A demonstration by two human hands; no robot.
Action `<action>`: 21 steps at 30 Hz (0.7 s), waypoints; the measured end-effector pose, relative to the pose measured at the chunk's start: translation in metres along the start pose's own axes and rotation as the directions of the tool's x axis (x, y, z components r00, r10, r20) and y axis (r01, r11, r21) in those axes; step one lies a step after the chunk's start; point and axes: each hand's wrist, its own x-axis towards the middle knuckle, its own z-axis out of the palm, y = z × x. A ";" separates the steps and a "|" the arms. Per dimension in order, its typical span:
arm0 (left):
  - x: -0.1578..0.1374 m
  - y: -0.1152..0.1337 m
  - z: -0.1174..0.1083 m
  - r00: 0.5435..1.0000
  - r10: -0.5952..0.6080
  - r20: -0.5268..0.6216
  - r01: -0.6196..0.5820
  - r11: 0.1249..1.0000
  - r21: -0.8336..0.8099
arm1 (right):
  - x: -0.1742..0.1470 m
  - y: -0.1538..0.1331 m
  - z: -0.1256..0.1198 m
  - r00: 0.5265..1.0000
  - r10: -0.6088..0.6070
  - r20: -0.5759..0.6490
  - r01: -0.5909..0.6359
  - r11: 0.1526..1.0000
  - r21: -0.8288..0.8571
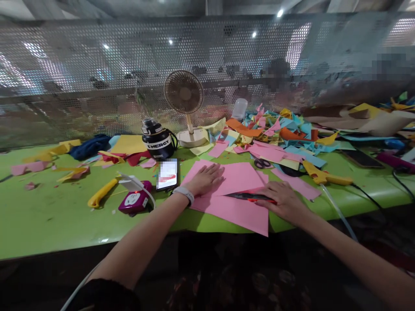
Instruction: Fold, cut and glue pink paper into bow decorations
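Note:
Pink paper (240, 211) lies in front of me near the table's front edge, in overlapping pieces or folds. My left hand (205, 179) rests flat on its upper left part, fingers stretched out. On the right side of the paper, my right hand (282, 201) is closed around a slim, pointed black-and-red tool (241, 196). The tool lies almost flat, its tip pointing left along the line between the upper and lower pink layers. My fingers cover its rear end, so its exact kind is unclear.
Scissors (261, 163) and a yellow glue gun (319, 175) lie beyond my right hand. A phone (167, 174), purple power socket (134, 201) and yellow-handled tool (103, 193) are at left. Behind stand a black bottle (157, 140), a fan (184, 93) and heaped paper scraps (275, 129).

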 end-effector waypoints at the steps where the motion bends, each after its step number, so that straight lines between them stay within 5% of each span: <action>1: 0.000 0.000 0.000 1.000 0.001 0.002 -0.001 1.000 0.000 | -0.001 0.000 -0.001 1.000 0.000 0.000 0.000 1.000 0.001; 21: -0.002 -0.001 -0.002 0.999 0.033 -0.004 -0.033 0.999 -0.035 | 0.020 -0.019 0.005 1.000 -0.011 0.020 0.011 1.000 0.023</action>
